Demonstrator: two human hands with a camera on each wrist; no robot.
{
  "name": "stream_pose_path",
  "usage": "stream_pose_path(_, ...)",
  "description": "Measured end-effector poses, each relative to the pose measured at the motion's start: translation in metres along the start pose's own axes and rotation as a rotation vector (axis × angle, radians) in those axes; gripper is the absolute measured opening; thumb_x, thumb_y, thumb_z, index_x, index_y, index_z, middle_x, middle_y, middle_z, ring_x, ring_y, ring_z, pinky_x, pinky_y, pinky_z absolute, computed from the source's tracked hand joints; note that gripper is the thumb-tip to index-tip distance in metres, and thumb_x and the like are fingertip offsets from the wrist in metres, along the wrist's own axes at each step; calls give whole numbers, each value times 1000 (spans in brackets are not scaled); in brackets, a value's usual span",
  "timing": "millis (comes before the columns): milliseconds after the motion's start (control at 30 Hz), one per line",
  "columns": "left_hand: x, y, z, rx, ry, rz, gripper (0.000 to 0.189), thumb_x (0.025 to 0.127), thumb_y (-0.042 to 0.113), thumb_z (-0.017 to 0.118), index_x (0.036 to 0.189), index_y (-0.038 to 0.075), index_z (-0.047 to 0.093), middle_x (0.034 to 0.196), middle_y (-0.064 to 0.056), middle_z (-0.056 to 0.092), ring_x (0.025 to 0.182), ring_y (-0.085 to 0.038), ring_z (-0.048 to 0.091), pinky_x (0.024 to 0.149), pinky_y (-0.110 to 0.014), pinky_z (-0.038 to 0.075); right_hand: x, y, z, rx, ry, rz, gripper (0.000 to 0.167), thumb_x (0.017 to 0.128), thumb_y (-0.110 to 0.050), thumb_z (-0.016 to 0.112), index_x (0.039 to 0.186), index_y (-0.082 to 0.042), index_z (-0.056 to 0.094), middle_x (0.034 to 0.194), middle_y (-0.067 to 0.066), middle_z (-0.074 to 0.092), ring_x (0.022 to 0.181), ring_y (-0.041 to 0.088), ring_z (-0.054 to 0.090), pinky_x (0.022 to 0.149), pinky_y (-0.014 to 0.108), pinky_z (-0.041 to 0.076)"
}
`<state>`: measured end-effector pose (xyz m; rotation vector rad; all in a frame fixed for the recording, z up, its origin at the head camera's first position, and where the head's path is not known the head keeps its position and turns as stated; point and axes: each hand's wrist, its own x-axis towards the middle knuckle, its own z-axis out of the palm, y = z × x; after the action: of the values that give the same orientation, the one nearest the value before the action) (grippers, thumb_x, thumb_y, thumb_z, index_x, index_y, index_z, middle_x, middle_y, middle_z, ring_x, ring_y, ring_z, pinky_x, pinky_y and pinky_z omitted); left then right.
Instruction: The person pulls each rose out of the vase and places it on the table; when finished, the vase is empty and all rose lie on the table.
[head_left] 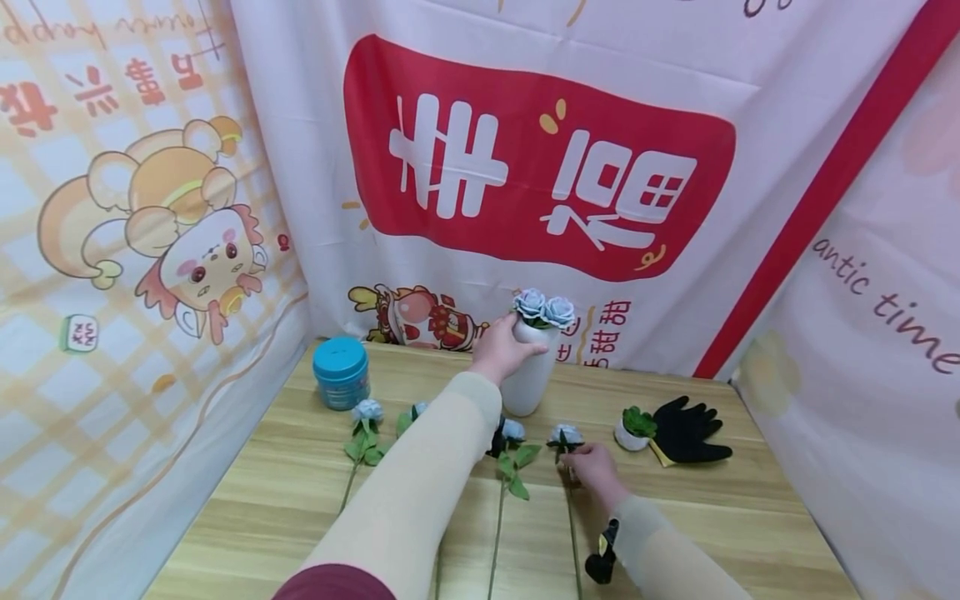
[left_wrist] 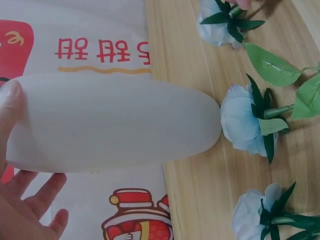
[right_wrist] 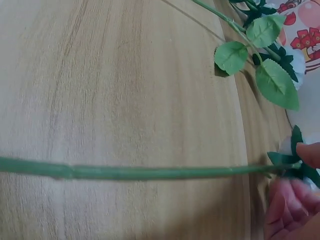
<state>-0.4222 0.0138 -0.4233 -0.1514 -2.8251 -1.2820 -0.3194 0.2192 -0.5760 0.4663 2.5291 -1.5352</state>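
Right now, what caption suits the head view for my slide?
Left grip holds a white vase bearing two pale-blue flowers while the right grip pinches another flower.

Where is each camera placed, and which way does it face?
Head: worn there, faces forward and down at a tall white vase; left hand, right hand and cream sleeves show.
Left wrist: worn there, faces the vase and pale-blue artificial flowers; left hand shows.
Right wrist: worn there, faces a thin green stem; right hand shows.
Head and left wrist share the vase.
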Motion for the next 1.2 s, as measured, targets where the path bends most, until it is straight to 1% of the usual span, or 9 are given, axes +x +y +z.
stream_pose_path(67,1,-1,0,2,3,-2,88,80,56,76,152,19,42,145,-3,50,130,-24,47,108,-51,31,-1,-2,-3,1,17,23,38,90,-19,71,112,6,53,103,19,56,92,30,55,76,41,47)
stream_pose_path(200,2,-2,1,10,8,0,89,79,57,77,151,18,42,144,-4,51,129,-24,48,108,-53,28,-4,-20,-10,25,94,-13,61,89,-32,73,127,7,43,118,25,51,105,37,53,86,48,45)
stream_pose_path(433,0,-1,-2,-8,8,-9,88,80,56,76,152,18,41,147,-4,49,131,-25,46,110,-52,27,3,-101,-32,109,176,-93,80,85,-55,71,138,-1,45,134,21,48,118,35,49,97,49,43)
stream_pose_path(500,-1,-2,-2,-13,5,-3,88,81,56,76,152,18,41,148,-4,48,132,-25,46,109,-52,28,9,-125,-35,133,159,-123,86,84,-57,71,145,-4,42,140,20,46,124,34,47,101,48,41)
stream_pose_path(600,-1,-3,0,-4,1,9,88,80,58,75,152,18,42,147,-4,48,131,-25,46,108,-53,29,16,-156,-41,147,55,-183,96,83,-59,72,155,-12,30,153,19,35,137,34,36,107,50,36)
stream_pose_path(733,1,-4,2,13,8,29,86,80,59,74,151,21,43,144,-2,51,127,-24,50,106,-53,31,23,-183,-46,148,-86,-235,93,85,-55,72,158,-24,24,158,13,28,143,33,27,109,54,30)
stream_pose_path(867,2,-3,4,11,9,38,84,81,58,75,150,22,44,142,-2,53,123,-24,53,104,-52,33,27,-194,-46,178,-128,-210,87,85,-49,74,156,-26,29,157,9,32,143,31,27,110,56,27)
stream_pose_path(967,1,-3,4,5,10,32,84,81,58,75,150,22,44,143,-2,52,121,-25,54,104,-52,34,27,-198,-43,206,-117,-179,81,86,-44,76,154,-22,36,155,8,36,141,29,31,110,54,29)
stream_pose_path(1200,1,-4,5,-5,35,23,80,80,57,76,147,23,48,136,-2,58,116,-24,57,102,-52,34,25,-209,-31,308,-17,-226,57,90,-29,75,141,-14,55,144,6,51,133,25,44,108,45,35)
